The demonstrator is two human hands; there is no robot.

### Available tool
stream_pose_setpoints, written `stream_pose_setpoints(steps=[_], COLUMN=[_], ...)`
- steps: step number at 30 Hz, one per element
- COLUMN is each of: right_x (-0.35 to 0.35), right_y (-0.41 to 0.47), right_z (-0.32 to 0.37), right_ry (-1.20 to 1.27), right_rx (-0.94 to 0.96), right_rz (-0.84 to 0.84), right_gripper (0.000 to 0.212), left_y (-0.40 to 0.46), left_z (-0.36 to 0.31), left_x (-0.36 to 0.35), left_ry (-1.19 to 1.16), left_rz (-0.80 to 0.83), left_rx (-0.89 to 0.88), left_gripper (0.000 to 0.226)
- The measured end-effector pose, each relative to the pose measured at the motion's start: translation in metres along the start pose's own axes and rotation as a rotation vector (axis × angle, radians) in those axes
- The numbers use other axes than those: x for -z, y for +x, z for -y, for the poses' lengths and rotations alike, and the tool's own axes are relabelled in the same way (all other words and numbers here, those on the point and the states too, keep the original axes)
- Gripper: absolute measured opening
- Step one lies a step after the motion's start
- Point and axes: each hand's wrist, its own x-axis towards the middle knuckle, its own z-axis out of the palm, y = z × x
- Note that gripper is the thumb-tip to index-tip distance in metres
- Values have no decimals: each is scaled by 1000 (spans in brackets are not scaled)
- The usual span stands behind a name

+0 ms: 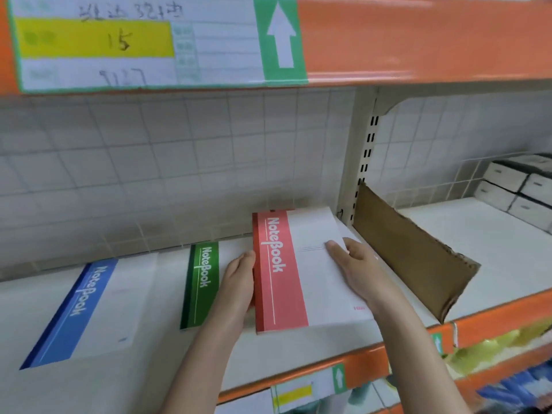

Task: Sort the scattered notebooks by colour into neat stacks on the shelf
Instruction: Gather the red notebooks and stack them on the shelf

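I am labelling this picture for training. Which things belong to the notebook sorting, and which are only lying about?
Belong to the job:
red-striped notebook stack, held by left hand and right hand
green-striped notebook
blue-striped notebook
white shelf board

Lying about:
brown cardboard divider
white boxes
shelf label

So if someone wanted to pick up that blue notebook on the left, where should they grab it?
Probably by its near short edge, coming from the front of the shelf. The blue notebook lies flat with nothing on it, and that edge sits closest to the open front, so fingers could slide under there.
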Motion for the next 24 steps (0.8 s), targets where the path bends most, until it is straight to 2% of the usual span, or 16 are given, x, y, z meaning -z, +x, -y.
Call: stream_pose_setpoints(steps=[5,10,15,17,19,24], right_x=[19,41,65,71,71,65], right_y=[20,43,65,70,75,91], right_z=[1,4,-2,-8,-15,-24], right_ry=[29,17,-13,-34,-56,-159], right_rx=[-18,-36,52,112,147,210], right_rz=[64,104,66,45,45,-1], right_gripper=[33,45,39,31,23,21], left_y=[1,2,12,17,21,39], left_z=[-6,-14,-12,-9,-7,-8], left_x=[-12,-37,-64,-71,-75,-80], left_ry=[139,139,135,138,165,299], left_rz=[-47,-63,-145,-193,-243,-366], left_rx=[-140,-229,-204,-210,-228,-279], left_gripper=[40,23,20,20,18,20])
